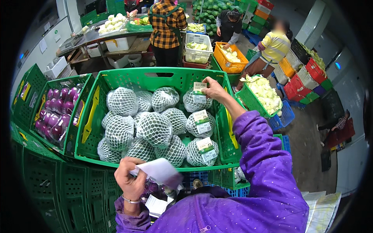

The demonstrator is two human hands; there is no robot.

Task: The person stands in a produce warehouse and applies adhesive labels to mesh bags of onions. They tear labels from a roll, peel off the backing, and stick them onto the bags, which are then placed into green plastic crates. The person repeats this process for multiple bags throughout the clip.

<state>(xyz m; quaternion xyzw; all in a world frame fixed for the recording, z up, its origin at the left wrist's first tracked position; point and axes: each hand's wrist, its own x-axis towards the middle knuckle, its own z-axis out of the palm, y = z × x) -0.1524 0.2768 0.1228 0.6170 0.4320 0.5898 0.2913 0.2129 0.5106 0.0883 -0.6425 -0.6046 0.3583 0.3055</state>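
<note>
A large green crate (128,73) in front of me holds several round vegetables (154,129) in white foam nets; their kind is hidden by the wrapping. Down the right side, two of them carry a green-and-white label each, the middle label (202,121) and the near label (206,149). At the far right corner my right hand (215,92) pinches the edge of another label (199,93), which lies against a wrapped vegetable (190,105). My left hand (130,179), closed, grips white paper (158,170), partly blurred, above the crate's near edge.
To the left, a green crate (88,83) contains wrapped purple vegetables (58,105). Stacked green crates (74,190) stand at lower left. A crate of pale leafy vegetables (264,95) is at right. Co-workers (167,23) stand beyond, near a table and an orange crate (229,66).
</note>
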